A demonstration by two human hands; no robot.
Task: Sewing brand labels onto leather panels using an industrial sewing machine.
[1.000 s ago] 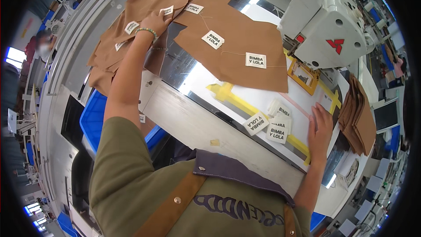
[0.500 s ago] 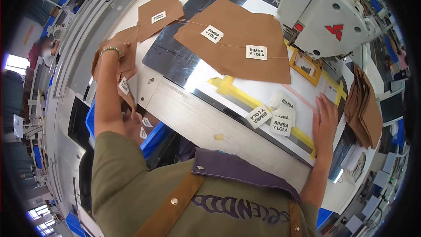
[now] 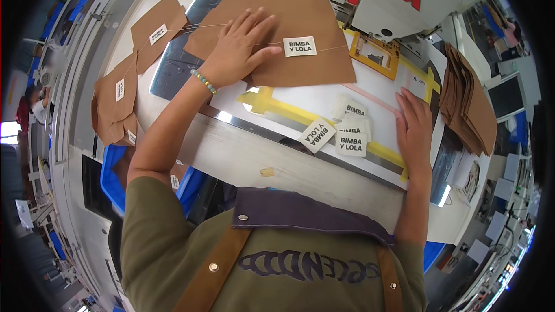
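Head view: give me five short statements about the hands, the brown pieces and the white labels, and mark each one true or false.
1. The left hand lies palm down over a large brown piece. True.
2. The beaded bracelet circles the right wrist. False: it circles the left wrist.
3. The pile of white labels lies to the left of the right hand. True.
4. The right hand grips the yellow frame. False: it is open and apart from the frame.
5. The stack of brown pieces lies to the right of the right hand. True.
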